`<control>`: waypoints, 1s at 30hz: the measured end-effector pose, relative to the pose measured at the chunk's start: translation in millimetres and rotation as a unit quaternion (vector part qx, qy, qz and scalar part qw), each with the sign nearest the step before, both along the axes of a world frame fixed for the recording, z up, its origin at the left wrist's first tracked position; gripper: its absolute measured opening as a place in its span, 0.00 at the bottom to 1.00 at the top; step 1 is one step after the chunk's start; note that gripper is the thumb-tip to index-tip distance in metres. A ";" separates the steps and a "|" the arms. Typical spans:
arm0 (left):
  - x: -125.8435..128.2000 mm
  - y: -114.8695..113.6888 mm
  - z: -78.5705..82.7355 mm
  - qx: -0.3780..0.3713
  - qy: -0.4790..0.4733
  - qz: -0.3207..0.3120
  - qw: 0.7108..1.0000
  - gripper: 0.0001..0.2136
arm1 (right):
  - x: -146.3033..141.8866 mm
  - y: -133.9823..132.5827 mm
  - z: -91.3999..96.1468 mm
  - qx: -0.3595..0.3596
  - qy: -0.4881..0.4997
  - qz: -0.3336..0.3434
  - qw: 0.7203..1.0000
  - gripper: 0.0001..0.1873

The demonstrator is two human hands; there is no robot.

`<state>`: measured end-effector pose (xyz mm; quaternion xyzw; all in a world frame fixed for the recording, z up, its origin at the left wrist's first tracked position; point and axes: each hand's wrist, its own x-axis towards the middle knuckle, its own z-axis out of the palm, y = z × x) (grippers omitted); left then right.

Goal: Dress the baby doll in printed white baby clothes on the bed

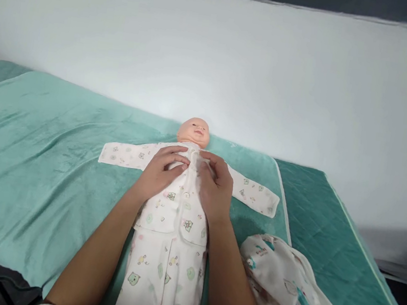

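A baby doll (193, 132) lies on its back, dressed in a white baby jacket (169, 208) and matching trousers (156, 272), both printed with small animals. Its sleeves stretch out to both sides. My left hand (165, 170) lies on the chest, thumb and fingers closed on the jacket's front edge just below the neck. Opposite it, my right hand (217, 182) pinches the other front edge with bent fingers. A round button (186, 196) shows lower on the front. Whatever lies between my fingertips is partly hidden.
Under the doll is a light green blanket (54, 162), wrinkled on the left. A darker green quilted cover (331, 241) extends to the right, with a crumpled printed white cloth (287, 285) at its near side. A white wall (216, 63) rises behind the bed.
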<state>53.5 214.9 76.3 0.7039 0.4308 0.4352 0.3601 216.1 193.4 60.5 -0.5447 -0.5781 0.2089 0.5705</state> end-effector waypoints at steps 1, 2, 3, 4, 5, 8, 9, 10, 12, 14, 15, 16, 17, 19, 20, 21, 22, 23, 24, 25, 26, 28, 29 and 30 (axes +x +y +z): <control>-0.7 -0.7 0.3 0.001 0.003 -0.005 1.000 0.07 | -1.1 -2.8 0.1 0.007 0.003 0.003 1.000 0.12; -1.2 -1.2 0.5 0.003 0.004 -0.007 1.000 0.07 | -2.0 -5.9 -0.4 0.014 0.006 0.009 1.000 0.11; -1.6 -1.5 0.6 0.005 0.005 -0.010 1.000 0.08 | -2.8 -9.3 -1.4 0.021 0.009 0.015 1.000 0.10; -1.8 -1.6 0.5 0.006 0.005 -0.012 1.000 0.08 | -3.2 -12.8 -3.0 0.028 0.011 0.021 0.999 0.09; -2.0 -1.6 0.4 0.008 0.005 -0.015 1.000 0.08 | -3.3 -16.3 -4.9 0.034 0.014 0.025 0.999 0.09; -2.5 -1.1 -0.4 0.010 0.007 -0.025 1.000 0.08 | -2.1 -25.7 -10.5 0.052 0.016 0.020 0.998 0.10; -2.6 -0.9 -0.8 0.009 0.007 -0.027 1.000 0.09 | -1.5 -27.8 -11.6 0.059 0.012 0.016 0.998 0.11; -2.7 -0.7 -1.1 0.008 0.007 -0.029 1.000 0.09 | -1.0 -29.4 -12.2 0.065 0.005 0.012 0.998 0.11; -2.7 -0.2 -1.7 0.009 0.003 -0.030 1.000 0.09 | -0.4 -30.9 -11.9 0.078 -0.014 0.007 0.997 0.12; -2.1 0.4 -2.0 0.010 0.000 -0.028 1.000 0.09 | -0.2 -30.8 -10.8 0.088 -0.032 0.005 0.996 0.13; -1.6 0.9 -2.0 0.011 0.000 -0.028 1.000 0.09 | -0.2 -30.5 -10.3 0.092 -0.038 0.003 0.995 0.14; -1.0 1.5 -1.9 0.012 0.001 -0.028 1.000 0.09 | -0.2 -30.1 -9.9 0.095 -0.043 0.002 0.995 0.14; -0.4 2.1 -1.6 0.013 0.002 -0.028 1.000 0.08 | -0.2 -29.8 -9.8 0.095 -0.048 0.002 0.994 0.15; 0.7 3.3 -1.0 0.012 0.000 -0.032 0.999 0.08 | -0.1 -29.3 -9.9 0.094 -0.057 0.001 0.994 0.15; 1.1 3.8 -0.7 0.011 -0.003 -0.036 0.999 0.08 | 0.0 -29.2 -10.0 0.093 -0.062 0.001 0.994 0.15; 1.4 4.1 -0.4 0.010 -0.006 -0.040 0.999 0.07 | -0.1 -29.3 -10.0 0.093 -0.068 0.002 0.993 0.15; 1.5 4.2 -0.1 0.009 -0.009 -0.043 0.999 0.07 | -0.2 -29.4 -9.9 0.093 -0.074 0.004 0.993 0.16; 1.5 4.2 0.1 0.008 -0.010 -0.045 0.999 0.07 | -0.4 -29.6 -9.6 0.093 -0.079 0.008 0.992 0.16; 1.5 4.0 0.1 0.007 -0.011 -0.045 0.999 0.06 | -0.8 -29.9 -9.1 0.093 -0.085 0.011 0.992 0.16; 1.4 3.7 0.0 0.006 -0.011 -0.044 0.999 0.06 | -1.3 -30.2 -8.5 0.091 -0.090 0.015 0.992 0.16; 1.2 3.5 -0.2 0.005 -0.011 -0.043 0.999 0.06 | -1.9 -30.6 -7.8 0.091 -0.094 0.016 0.991 0.16; 0.8 3.4 -0.8 0.003 -0.016 -0.043 0.999 0.06 | -3.2 -31.4 -6.5 0.088 -0.100 0.017 0.991 0.16; 0.4 3.6 -1.2 0.002 -0.020 -0.045 0.999 0.06 | -3.8 -31.8 -6.0 0.087 -0.098 0.015 0.991 0.16; 0.1 4.0 -1.6 0.001 -0.023 -0.048 0.999 0.06 | -4.4 -32.1 -5.8 0.086 -0.093 0.012 0.992 0.16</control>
